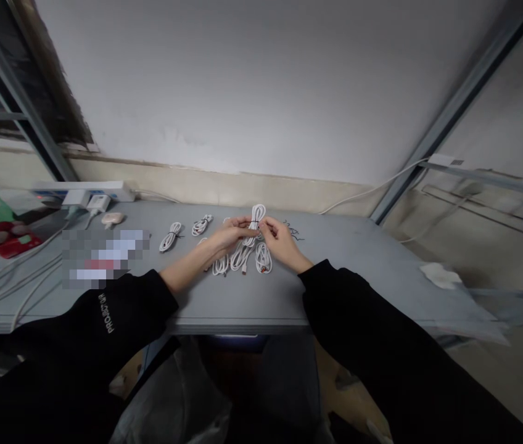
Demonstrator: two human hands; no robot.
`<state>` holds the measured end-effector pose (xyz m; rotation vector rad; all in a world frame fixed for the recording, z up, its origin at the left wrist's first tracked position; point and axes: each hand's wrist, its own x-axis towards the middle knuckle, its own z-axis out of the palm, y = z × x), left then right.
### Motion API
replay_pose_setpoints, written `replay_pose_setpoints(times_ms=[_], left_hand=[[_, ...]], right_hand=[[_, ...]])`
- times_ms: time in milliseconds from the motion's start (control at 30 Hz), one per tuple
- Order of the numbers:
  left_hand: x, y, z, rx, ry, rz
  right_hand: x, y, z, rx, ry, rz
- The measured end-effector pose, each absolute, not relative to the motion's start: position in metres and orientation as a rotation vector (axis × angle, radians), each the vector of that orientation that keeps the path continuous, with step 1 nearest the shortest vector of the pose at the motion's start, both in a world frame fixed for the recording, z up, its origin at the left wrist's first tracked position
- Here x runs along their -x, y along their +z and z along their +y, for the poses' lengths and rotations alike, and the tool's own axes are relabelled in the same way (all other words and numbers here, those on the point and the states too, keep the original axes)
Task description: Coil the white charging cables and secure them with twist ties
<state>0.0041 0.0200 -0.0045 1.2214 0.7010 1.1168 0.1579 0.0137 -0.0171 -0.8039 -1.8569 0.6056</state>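
Both of my hands are on one coiled white cable (258,213), held up a little above the desk with a dark tie around its middle. My left hand (234,233) grips the coil from the left, fingers closed. From the right, my right hand (280,239) pinches at the tie. Beneath them lie more coiled white cables, among them one at the right (263,259) and one at the left (221,265). Farther left rest two tied cable bundles, a nearer one (170,237) and a farther one (202,225). Loose dark ties (293,230) lie just beyond my right hand.
A white power strip (113,188) with plugged-in chargers (98,203) stands at the back left. Near it are a small pale case (112,219), a green and red package (0,225) and trailing cords. A crumpled white tissue (441,275) lies at the right. Metal posts flank the desk (358,271).
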Motion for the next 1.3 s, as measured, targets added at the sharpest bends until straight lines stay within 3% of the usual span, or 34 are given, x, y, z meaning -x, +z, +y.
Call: replay_pose_setpoints(times_ms=[500,967,1300], left_hand=[[-0.003,-0.005,0.017,-1.479,1.349,0.825],[0.01,-0.005,0.021,-2.729,1.734,0.649],[0.012,-0.007,0.029,-2.93,1.795,0.417]], right_hand=[[-0.154,-0.018,0.018,0.731,1.173,-1.61],[-0.159,0.008,0.007,0.726,1.88,-1.071],[-0.162,0.007,0.007,0.637,2.055,-0.916]])
